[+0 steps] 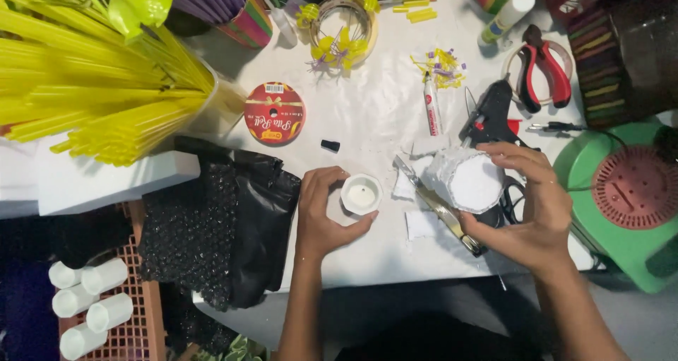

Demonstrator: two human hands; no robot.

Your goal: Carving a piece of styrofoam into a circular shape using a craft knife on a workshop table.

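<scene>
Cupping a small white cup [361, 194] in my left hand [323, 216] near the table's [367, 114] front edge, my right hand [531, 206] grips a white faceted piece [470, 181] beside it

We are seeing a small white cup [361, 194] standing upright on the table; a white hexagon-shaped piece [471, 181] is lying just right.

Bright overhead light is washing out the white table [367, 114] in front of me, while the lower edge is sinking into shadow; my hands are casting only soft shadows.
</scene>
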